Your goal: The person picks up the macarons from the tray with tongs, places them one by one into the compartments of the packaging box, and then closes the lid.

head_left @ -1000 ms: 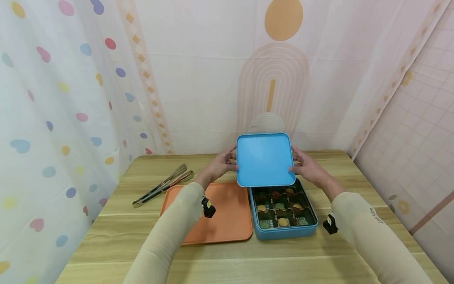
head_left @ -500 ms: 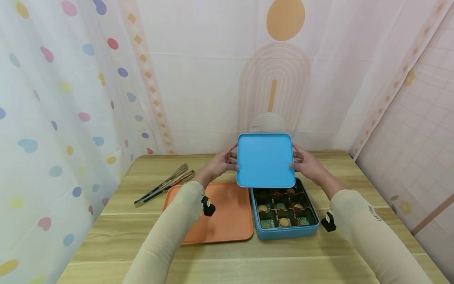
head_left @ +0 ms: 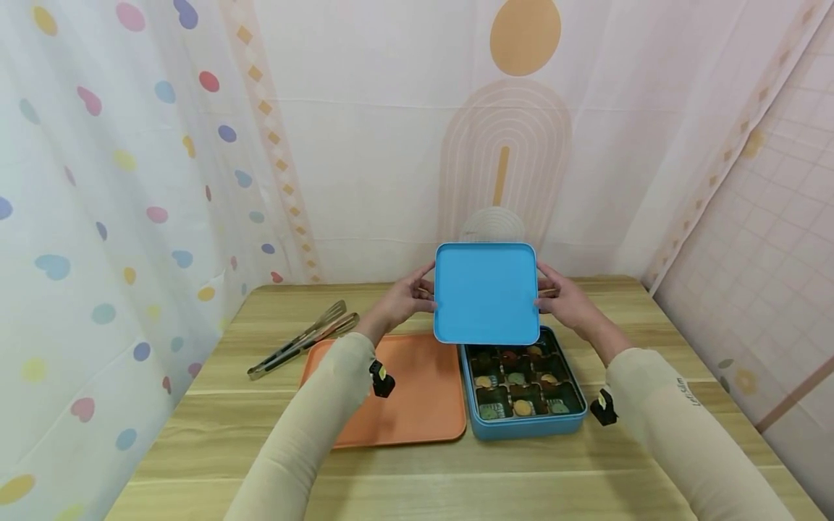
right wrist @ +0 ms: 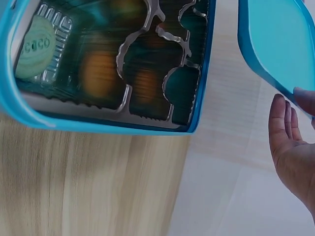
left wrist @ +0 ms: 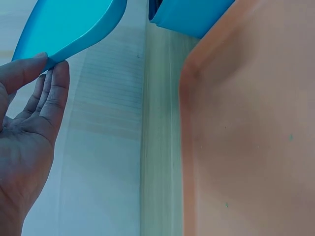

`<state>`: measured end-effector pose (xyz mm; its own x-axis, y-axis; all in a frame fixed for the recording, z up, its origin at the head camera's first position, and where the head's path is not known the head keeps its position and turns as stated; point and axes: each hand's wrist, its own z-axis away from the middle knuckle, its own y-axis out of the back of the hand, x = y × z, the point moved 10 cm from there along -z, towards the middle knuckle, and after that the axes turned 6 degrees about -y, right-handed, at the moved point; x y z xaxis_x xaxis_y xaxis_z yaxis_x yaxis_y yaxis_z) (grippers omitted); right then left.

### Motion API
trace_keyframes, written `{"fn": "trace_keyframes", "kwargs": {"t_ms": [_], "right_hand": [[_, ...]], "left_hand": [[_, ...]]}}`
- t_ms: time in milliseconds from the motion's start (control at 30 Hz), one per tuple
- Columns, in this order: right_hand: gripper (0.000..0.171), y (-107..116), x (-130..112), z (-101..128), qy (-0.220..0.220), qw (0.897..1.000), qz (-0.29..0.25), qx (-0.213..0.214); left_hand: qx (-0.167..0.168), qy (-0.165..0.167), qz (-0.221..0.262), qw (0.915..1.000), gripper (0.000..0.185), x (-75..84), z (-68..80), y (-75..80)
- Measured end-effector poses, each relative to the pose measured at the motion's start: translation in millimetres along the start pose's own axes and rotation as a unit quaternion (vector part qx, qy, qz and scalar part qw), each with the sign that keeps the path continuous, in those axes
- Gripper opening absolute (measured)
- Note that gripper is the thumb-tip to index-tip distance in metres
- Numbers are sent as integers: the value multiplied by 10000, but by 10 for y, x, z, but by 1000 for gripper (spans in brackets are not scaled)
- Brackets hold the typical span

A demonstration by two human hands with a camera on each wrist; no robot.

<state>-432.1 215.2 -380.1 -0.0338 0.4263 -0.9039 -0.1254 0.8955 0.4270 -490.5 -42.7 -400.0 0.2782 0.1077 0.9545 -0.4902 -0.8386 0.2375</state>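
Nearest to you, your two forearms in beige sleeves reach forward over the pale wooden table (head_left: 195,427). Between them lie two things side by side. Below and behind your left hand sits the flat orange plastic tray (head_left: 417,398). Below and behind your right hand sits the square blue box (head_left: 524,427), open, with a dark divided insert holding round sweets in orange and green. The box touches the right edge of the orange tray, or stands just beside it; you cannot tell which from the head view.

Farther on, your left hand (head_left: 400,304) and your right hand (head_left: 567,304) hold the square blue lid (head_left: 485,293) between them, raised above the far edge of the box and tilted so that its flat face turns towards you. The fingers (left wrist: 49,93) of your left hand lie nearly straight, with the tips pressing the lid's left rim. The fingers (right wrist: 283,125) of your right hand are likewise extended against its right rim. Neither hand is curled round the lid.

To the outer side of your left hand, the metal tongs (head_left: 302,340) lie on the table, touching the tray's far left corner or just beside it.
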Motion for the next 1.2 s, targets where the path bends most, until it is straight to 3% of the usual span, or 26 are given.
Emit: {"fn": "trace_keyframes", "kwargs": {"t_ms": [267,500,733,1200], "right_hand": [[76,5,-39,0,-9,9998,112,179],[78,-35,-25,20,-146,9996,214,73],[85,-81,-11,44,-249,9995,137,-146],[83,-84,0,45,-228,9994,164,-207]], "left_hand": [[167,-74,-419,9990,89,30,-7,15],[196,-33,-697,9974,88,21,-18,12],[70,128,-739,9972,89,-4,-4,-3],[-95,147,-598,9981,87,14,15,-33]]}}
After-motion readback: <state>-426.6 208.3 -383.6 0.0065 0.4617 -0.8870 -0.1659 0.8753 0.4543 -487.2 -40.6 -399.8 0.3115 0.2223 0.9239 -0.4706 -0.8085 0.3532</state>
